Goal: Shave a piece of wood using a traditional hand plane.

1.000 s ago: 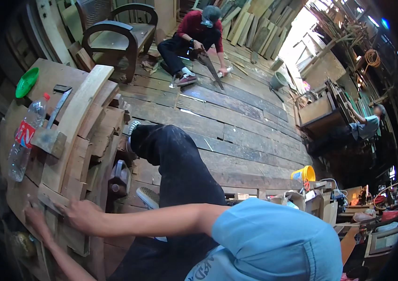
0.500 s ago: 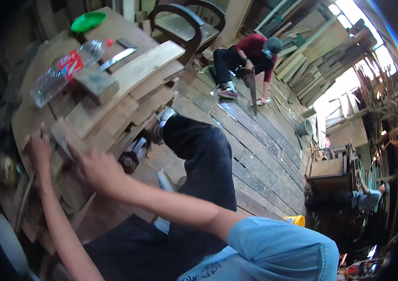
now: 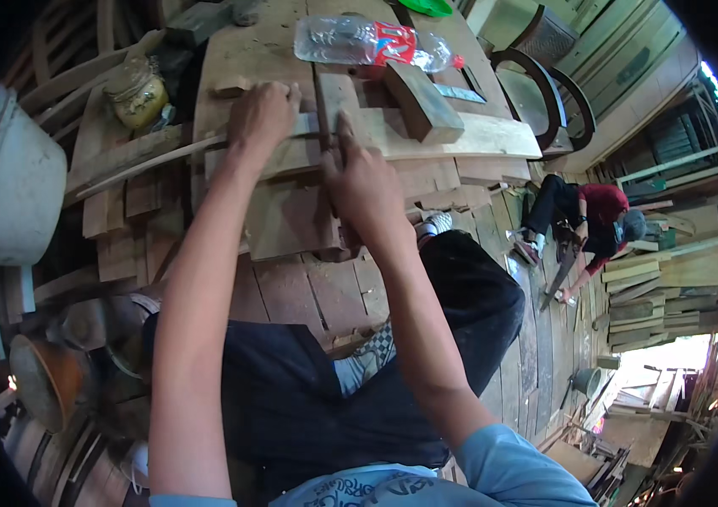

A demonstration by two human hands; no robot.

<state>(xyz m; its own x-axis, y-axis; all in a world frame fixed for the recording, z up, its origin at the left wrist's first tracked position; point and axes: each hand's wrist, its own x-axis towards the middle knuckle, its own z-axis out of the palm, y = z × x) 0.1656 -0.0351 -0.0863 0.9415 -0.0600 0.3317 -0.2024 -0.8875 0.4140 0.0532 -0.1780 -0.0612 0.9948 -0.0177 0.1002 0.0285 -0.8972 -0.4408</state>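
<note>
My right hand (image 3: 365,184) is closed around the near end of a flat wooden bar (image 3: 339,95), its index finger lying along the top. The bar lies crosswise over a long pale board (image 3: 486,137) on the workbench (image 3: 232,51). Just left of it, my left hand (image 3: 263,120) rests with curled fingers on the board's left part; whatever it pinches is hidden. Between the hands a grey strip of the board's surface or of a tool shows. A wood block (image 3: 423,103) sits on the board to the right.
Behind the board lie a plastic bottle (image 3: 350,40) with a red label and a metal blade (image 3: 459,93). A jar (image 3: 137,93) and a white bucket (image 3: 17,182) stand left. At right, a person (image 3: 600,211) crouches with a handsaw (image 3: 563,275) near stacked planks (image 3: 633,296).
The view has swung left, so bench and hands now appear nearer the middle. My right hand, blurred before, is now sharper, with the wooden bar still in it.
</note>
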